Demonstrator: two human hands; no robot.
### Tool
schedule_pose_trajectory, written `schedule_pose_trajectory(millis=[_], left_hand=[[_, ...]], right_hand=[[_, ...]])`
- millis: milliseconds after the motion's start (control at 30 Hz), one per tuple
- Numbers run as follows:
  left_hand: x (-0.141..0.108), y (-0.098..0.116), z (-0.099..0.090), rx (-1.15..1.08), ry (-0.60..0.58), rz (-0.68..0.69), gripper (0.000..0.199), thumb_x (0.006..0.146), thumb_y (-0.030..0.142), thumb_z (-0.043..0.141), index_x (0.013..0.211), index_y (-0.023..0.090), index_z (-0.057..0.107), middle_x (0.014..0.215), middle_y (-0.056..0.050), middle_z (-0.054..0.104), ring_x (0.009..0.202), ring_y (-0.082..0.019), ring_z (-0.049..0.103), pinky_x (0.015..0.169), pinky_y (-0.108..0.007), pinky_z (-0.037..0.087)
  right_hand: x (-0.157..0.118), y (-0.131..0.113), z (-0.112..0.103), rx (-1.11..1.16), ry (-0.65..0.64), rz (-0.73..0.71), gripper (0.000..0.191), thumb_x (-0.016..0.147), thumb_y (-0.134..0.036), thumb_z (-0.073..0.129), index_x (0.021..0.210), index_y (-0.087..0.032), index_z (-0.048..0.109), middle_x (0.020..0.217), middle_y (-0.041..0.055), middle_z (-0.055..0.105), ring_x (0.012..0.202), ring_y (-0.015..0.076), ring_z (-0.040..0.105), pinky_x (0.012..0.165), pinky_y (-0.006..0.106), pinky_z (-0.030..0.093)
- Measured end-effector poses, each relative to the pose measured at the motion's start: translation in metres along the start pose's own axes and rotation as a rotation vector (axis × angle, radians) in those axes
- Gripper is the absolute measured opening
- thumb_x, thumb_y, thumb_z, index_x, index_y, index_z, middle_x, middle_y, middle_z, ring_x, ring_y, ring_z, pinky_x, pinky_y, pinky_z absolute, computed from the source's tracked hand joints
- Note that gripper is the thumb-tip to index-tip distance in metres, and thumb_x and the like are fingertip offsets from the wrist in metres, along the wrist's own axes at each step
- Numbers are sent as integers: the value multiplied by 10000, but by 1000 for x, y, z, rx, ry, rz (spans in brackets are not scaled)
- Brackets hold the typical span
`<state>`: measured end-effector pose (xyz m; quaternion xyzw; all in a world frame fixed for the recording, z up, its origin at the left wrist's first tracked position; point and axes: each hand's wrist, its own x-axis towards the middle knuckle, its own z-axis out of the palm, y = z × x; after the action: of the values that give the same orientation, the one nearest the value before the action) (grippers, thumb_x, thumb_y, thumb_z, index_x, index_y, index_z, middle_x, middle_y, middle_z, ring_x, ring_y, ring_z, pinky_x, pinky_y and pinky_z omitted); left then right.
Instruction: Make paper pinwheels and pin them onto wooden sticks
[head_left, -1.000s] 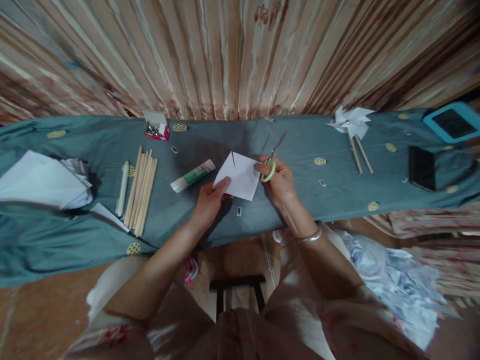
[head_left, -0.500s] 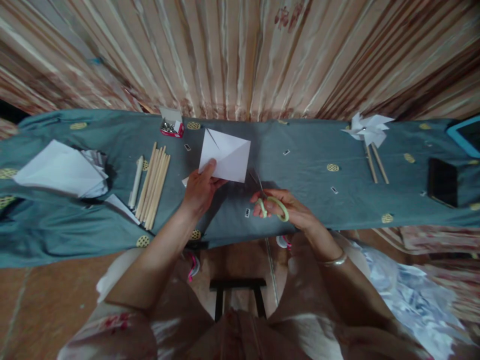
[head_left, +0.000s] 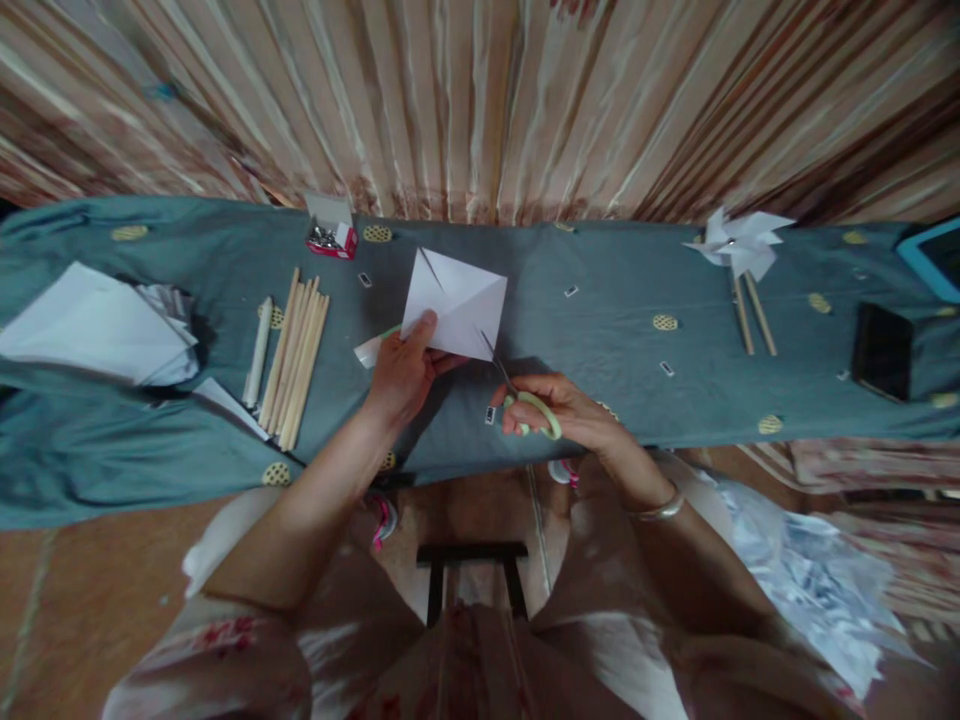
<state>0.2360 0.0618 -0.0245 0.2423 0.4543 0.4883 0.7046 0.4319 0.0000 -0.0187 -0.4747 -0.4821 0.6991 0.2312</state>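
My left hand [head_left: 405, 372] pinches a white square of paper [head_left: 459, 300] by its lower left edge, thumb on top. Diagonal crease lines cross the paper, and a slit runs inward from its top left corner. In my right hand [head_left: 559, 408] is a pair of scissors [head_left: 538, 412] with pale green handles. Their blades reach the paper's lower right corner, with a tip over the sheet. Under the left hand, a strip with a green edge [head_left: 369, 350] is partly hidden.
Wooden sticks [head_left: 298, 360] and a white tube-like stick [head_left: 259, 350] lie left, beside a paper stack [head_left: 90, 325]. A small red-and-white box [head_left: 331, 238] of metal pins stands behind. Rightward are a paper pinwheel [head_left: 739, 243], a black phone [head_left: 883, 350] and a blue-framed tablet [head_left: 934, 258].
The scissors have moved left and up, from beside the paper to its lower right corner. The left hand keeps its hold on the paper. The view has shifted slightly.
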Motion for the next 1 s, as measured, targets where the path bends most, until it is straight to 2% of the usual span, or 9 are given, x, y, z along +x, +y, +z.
schedule_pose_trajectory(millis=[200, 533, 900, 1000], left_hand=[[-2, 1, 2, 11, 29, 13, 107, 927, 251, 616, 853, 183, 653, 776, -14, 741, 713, -147, 721, 696, -280, 609], [-3, 0, 2, 28, 22, -5, 113, 928, 255, 613, 847, 189, 658, 803, -11, 743, 718, -144, 726, 691, -275, 613], [-4, 2, 3, 12, 26, -8, 141, 923, 243, 619, 802, 184, 659, 733, -1, 726, 668, -129, 704, 628, -253, 604], [-4, 3, 4, 17, 34, -14, 131, 898, 255, 670, 791, 180, 659, 724, -11, 726, 657, -141, 699, 619, -265, 602]], right_hand=[[1, 0, 1, -26, 3, -24, 430, 721, -569, 761, 812, -168, 637, 711, -16, 627, 636, 104, 599, 619, 230, 515], [1, -1, 1, -2, -10, -54, 469, 701, -598, 771, 787, -159, 630, 726, -15, 625, 613, 86, 581, 602, 215, 504], [2, -1, 4, 27, 7, 2, 498, 646, -606, 807, 791, -160, 639, 648, -39, 590, 582, 80, 558, 573, 209, 483], [3, 0, 4, 26, 9, 10, 489, 645, -592, 814, 798, -160, 644, 636, -41, 594, 583, 82, 567, 558, 202, 477]])
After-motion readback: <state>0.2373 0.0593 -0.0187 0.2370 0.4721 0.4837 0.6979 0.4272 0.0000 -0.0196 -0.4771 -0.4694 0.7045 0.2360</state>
